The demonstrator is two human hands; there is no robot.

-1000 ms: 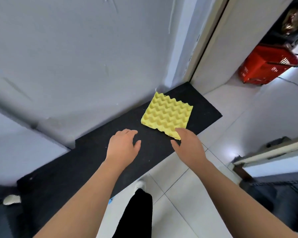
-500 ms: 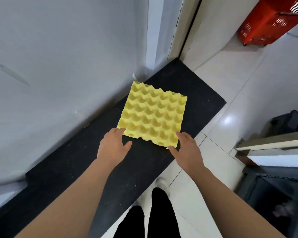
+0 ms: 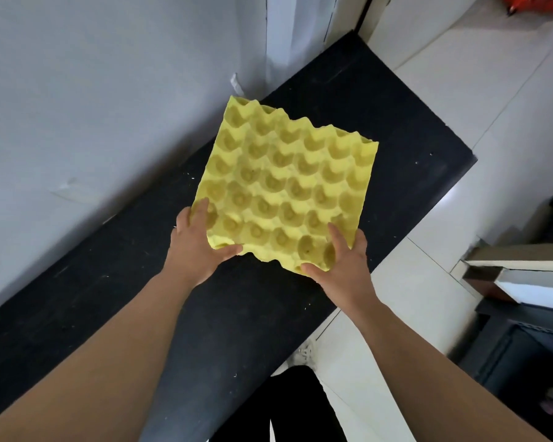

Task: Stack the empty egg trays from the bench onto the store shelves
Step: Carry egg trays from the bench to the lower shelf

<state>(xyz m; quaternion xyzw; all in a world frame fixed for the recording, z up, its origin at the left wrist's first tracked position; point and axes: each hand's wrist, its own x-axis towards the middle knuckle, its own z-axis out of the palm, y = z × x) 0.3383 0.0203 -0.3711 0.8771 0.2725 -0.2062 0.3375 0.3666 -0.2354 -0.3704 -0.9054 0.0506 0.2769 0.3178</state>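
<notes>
Black bench, dimpled yellow tray, hands gripping

One wide-angle view, worn on the person's head, looks forward and steeply down. Both forearms stretch from the bottom edge to the left hand and right hand at the yellow egg tray mid-frame, close beneath the lens. The black bench crosses diagonally, grey wall upper left, tiled floor right
</notes>
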